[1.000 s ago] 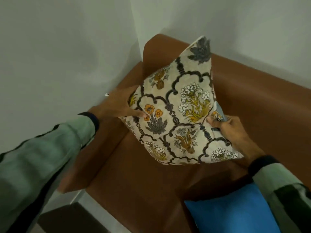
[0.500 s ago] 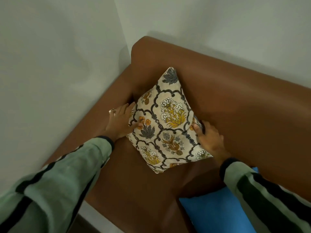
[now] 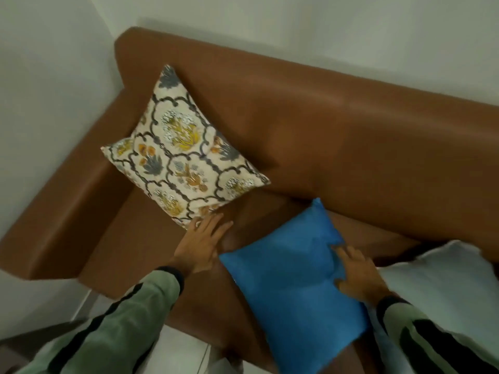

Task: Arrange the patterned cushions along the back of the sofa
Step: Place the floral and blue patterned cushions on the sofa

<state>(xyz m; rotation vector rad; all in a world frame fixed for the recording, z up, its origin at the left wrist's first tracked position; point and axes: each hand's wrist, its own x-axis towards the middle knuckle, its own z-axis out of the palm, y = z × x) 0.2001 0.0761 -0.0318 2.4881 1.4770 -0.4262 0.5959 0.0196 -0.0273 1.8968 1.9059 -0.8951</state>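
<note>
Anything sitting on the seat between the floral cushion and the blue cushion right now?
Only the left hand, open, fingertips near the floral cushion's lower corner. Otherwise bare brown sofa seat up to the blue cushion, per the head view.

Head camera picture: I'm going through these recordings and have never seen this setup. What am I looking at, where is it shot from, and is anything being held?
There is no machine here. A person wears a wide-angle camera on the head, so you look forward and down over both arms in green striped sleeves. Below is a brown sofa in a corner of the room. A flowered cushion leans in the sofa's corner against the backrest. The left hand is open, fingertips at that cushion's lower edge. A blue cushion lies on the seat; the right hand rests on it with spread fingers, not clearly gripping. A white cushion sits at the right edge. Nothing is lifted.
</note>
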